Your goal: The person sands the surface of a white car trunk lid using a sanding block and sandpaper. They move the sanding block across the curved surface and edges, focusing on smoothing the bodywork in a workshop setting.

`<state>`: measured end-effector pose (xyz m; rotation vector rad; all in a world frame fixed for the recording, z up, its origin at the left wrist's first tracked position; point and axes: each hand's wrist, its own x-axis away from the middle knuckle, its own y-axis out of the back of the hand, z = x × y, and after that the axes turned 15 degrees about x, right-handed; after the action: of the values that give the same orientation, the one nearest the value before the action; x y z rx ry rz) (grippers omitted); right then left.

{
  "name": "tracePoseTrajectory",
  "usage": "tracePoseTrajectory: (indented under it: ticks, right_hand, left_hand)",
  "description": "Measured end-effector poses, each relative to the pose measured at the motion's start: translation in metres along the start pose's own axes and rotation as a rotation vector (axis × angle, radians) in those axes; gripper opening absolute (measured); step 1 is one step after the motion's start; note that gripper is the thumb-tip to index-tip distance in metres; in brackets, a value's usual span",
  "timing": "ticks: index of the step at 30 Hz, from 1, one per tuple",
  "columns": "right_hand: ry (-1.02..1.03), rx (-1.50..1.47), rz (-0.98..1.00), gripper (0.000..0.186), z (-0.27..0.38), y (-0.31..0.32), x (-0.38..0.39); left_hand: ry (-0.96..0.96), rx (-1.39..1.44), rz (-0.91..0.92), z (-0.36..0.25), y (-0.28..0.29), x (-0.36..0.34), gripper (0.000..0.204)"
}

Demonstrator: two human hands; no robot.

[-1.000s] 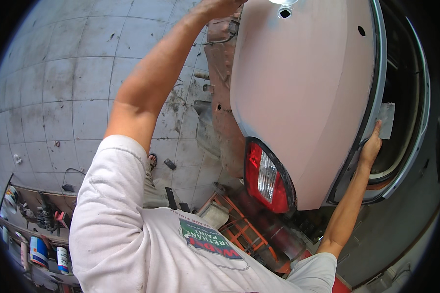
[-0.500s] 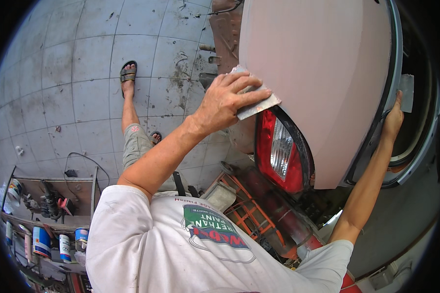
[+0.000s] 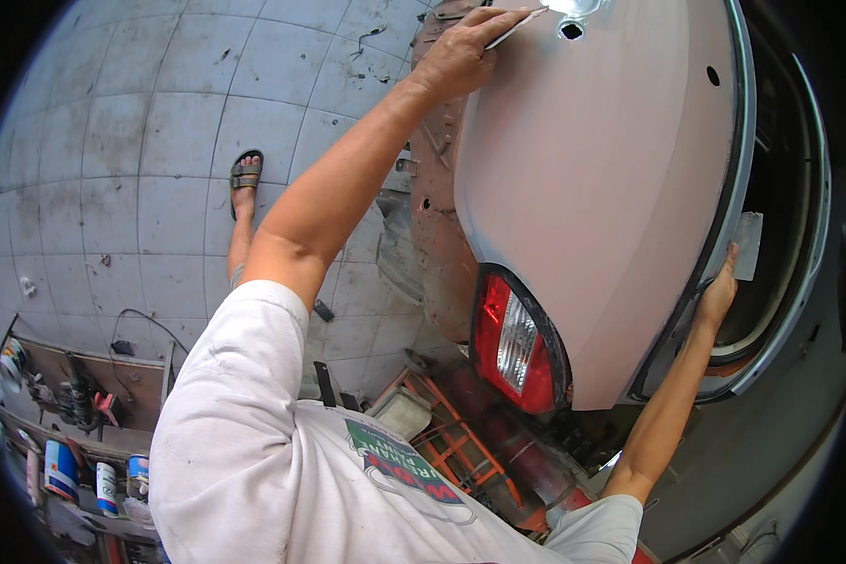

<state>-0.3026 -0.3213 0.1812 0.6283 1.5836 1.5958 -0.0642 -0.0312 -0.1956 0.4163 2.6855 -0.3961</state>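
A thin pale sheet of sandpaper (image 3: 519,26) lies flat on the upper part of the pinkish primed car panel (image 3: 611,188), pressed there under the left hand (image 3: 461,52), whose fingers are stretched out over it and pinch its near edge. Just beyond the sheet is a small hole (image 3: 571,30) in the panel. At the panel's right rim, the right hand (image 3: 719,293) rests with fingers closed on a small grey rectangular piece (image 3: 747,244) beside the dark trunk seal (image 3: 738,169). Below the panel sits a red tail light (image 3: 509,340). Farther out, a sandalled foot (image 3: 245,174) stands on the grey tiled floor (image 3: 113,141), and paint cans (image 3: 61,470) crowd a shelf at the lower left.
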Motion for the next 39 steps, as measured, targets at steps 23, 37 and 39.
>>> tracePoseTrajectory:
  ticks: [23,37,39]
  right_hand:
    - [-0.133,-0.022,-0.003,0.077,-0.020,0.013,-0.014]
    - [-0.045,0.016,0.035,0.068,-0.008,0.020,-0.023]
    - [0.007,0.048,0.062,0.070,-0.023,0.018,-0.032]
  left_hand:
    - [0.108,0.039,0.201,0.019,0.012,0.026,0.067]
    - [0.212,0.046,0.031,-0.108,-0.029,0.247,0.056]
    - [0.217,0.060,0.159,-0.109,-0.010,0.255,0.057]
